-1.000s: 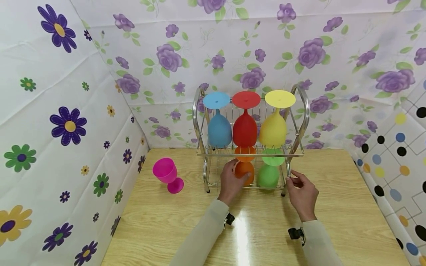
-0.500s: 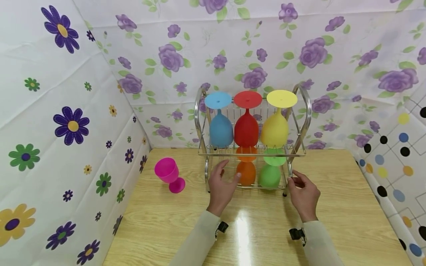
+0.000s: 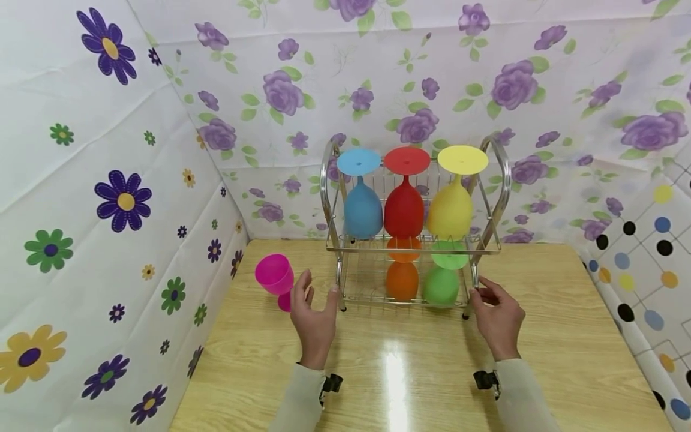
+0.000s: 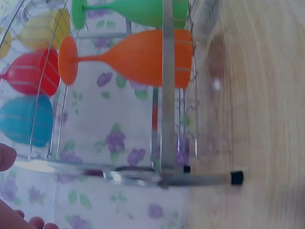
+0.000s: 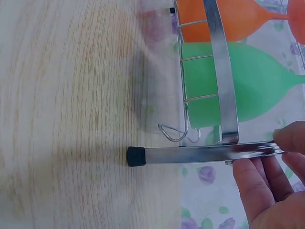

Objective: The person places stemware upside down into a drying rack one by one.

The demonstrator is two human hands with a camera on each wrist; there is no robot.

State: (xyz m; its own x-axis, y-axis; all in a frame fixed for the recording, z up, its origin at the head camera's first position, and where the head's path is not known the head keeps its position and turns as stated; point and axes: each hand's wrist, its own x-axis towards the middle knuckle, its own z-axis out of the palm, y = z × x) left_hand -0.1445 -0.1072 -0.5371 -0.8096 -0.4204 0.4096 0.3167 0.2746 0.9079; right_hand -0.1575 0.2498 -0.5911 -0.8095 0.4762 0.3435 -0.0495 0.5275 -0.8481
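Note:
My left hand (image 3: pixel 313 324), fingers apart and holding nothing, is between the pink goblet (image 3: pixel 274 273) and the left leg of the metal dish rack (image 3: pixel 414 252). It partly covers the goblet's foot; whether it touches the goblet I cannot tell. My right hand (image 3: pixel 499 318) pinches the rack's right front leg (image 5: pixel 190 154) between thumb and fingers. Upside down on the lower tier stand an orange goblet (image 3: pixel 402 282) and a green goblet (image 3: pixel 441 285). The upper tier bears a blue goblet (image 3: pixel 363 210), a red goblet (image 3: pixel 403 210) and a yellow goblet (image 3: pixel 450 210), also upside down.
The rack stands on a wooden table (image 3: pixel 432 372), near the flowered back cloth (image 3: pixel 324 90). A flowered side cloth (image 3: pixel 135 252) borders the table on the left, a dotted cloth (image 3: pixel 642 288) on the right. The pink goblet is upright, left of the rack.
My left hand has let go of the orange goblet on the lower tier and moved left, out to the pink goblet. My right hand keeps its hold on the rack's leg.

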